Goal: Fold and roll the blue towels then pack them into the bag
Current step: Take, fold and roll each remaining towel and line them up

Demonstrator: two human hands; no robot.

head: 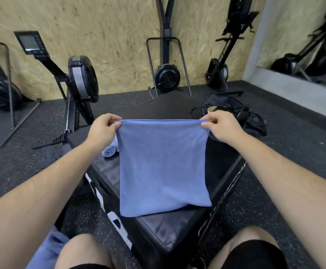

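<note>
Pinch grips at the two top corners hold a blue towel (pixel 164 166) stretched flat in the air. The left hand (pixel 102 129) nips the left corner between thumb and curled fingers, and the right hand (pixel 220 126) takes the right corner in the same way. The top hem runs taut and level between them. The cloth hangs down so that its bottom edge rests on a black padded box (pixel 158 232) in front of the person's knees. On the far left part of that box, partly hidden behind the hanging cloth, lies a rolled blue towel (pixel 109 150). Just beyond the right hand lies a black bag (pixel 234 111), slumped, with something pale showing at its top. More blue cloth (pixel 47 249) is bunched beside the left knee on the speckled rubber floor (pixel 294 144). Black rowing machines (pixel 80 78) stand against a chipboard wall (pixel 109 26).
</note>
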